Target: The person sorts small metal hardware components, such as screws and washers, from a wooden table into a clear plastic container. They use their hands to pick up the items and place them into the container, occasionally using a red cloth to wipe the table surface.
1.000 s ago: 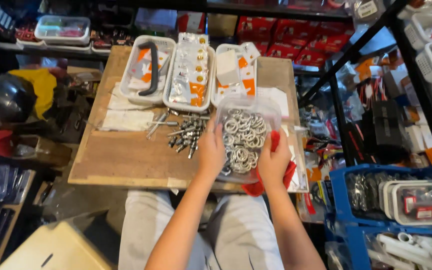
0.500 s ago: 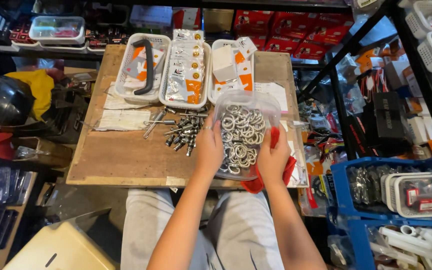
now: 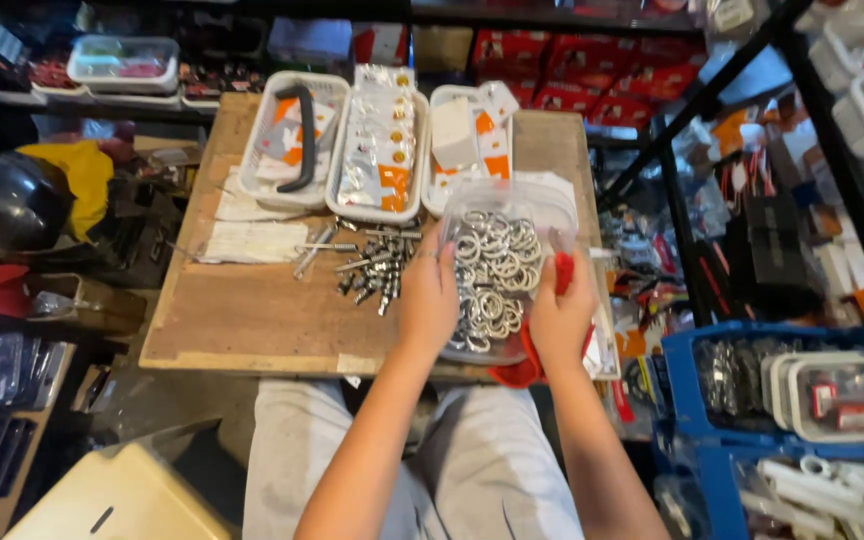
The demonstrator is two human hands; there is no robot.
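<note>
Partly hidden beneath both hands, a clear plastic bag (image 3: 505,262) of metal rings (image 3: 493,270) lies right of frame centre on the wooden table (image 3: 252,315); left hand (image 3: 430,300) and right hand (image 3: 559,318) grip its sides; something red under the right palm is unidentifiable

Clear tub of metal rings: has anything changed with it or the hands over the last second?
Hardly anything. Both hands, left hand and right hand, still grip the clear tub of metal rings at the wooden board's near edge. The loose bolts and three white trays lie unmoved.
</note>
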